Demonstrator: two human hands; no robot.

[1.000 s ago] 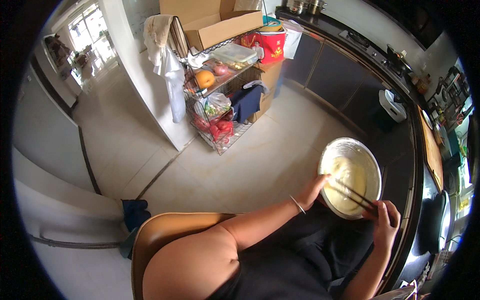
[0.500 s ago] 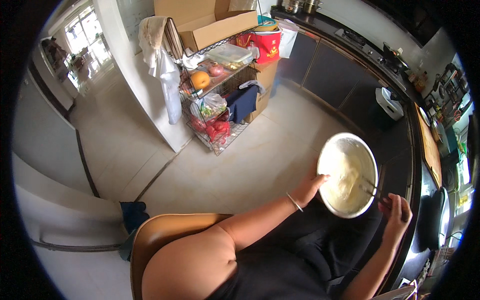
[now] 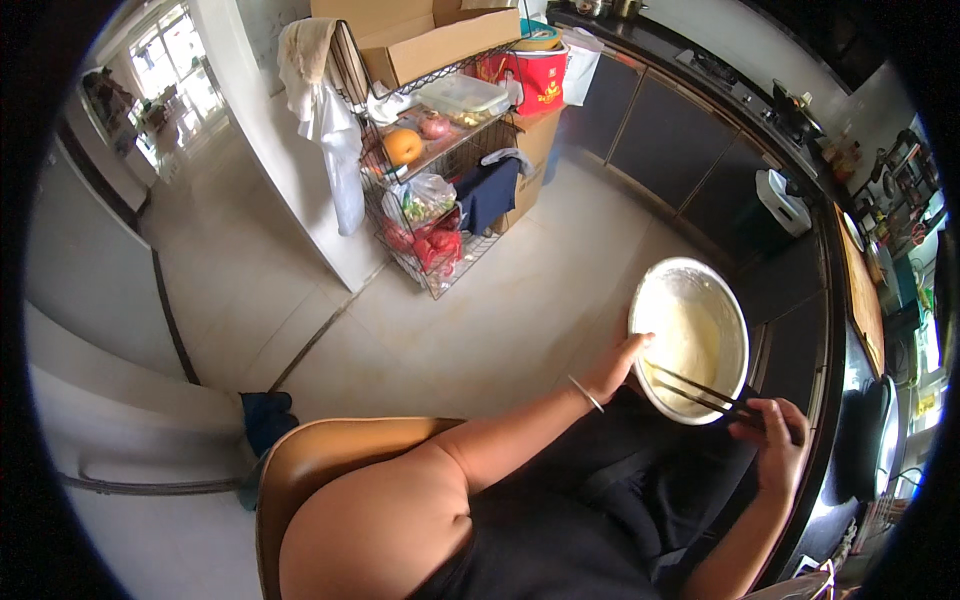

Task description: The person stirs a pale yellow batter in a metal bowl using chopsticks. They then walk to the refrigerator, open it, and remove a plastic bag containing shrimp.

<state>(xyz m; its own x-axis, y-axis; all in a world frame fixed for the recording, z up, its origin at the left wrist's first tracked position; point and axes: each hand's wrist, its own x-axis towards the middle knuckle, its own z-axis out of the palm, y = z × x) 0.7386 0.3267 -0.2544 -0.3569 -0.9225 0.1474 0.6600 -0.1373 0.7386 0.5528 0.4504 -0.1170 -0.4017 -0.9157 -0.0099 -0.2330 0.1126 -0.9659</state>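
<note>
The left hand (image 3: 622, 368) clasps the left rim of a pale bowl (image 3: 690, 276), its thumb hooked over the edge and its other fingers mostly hidden behind the wall. The bowl is held above the person's black-clad lap, its mouth facing up toward the camera, with a creamy yellow batter (image 3: 690, 335) inside. The right hand (image 3: 780, 440), just beyond the bowl's lower right rim, pinches a pair of dark chopsticks (image 3: 700, 384) between thumb and curled fingers; they cross the rim, slightly apart, and their tips reach toward the left thumb. Whether the tips touch the batter, I cannot tell. A bracelet (image 3: 586, 394) circles the left wrist. The person sits on a tan chair (image 3: 330, 450). Well apart, beyond the floor (image 3: 500, 330), a wire rack (image 3: 455, 150) holds an orange fruit (image 3: 403, 147), a red bag (image 3: 543, 78) and an open carton (image 3: 440, 50).
</note>
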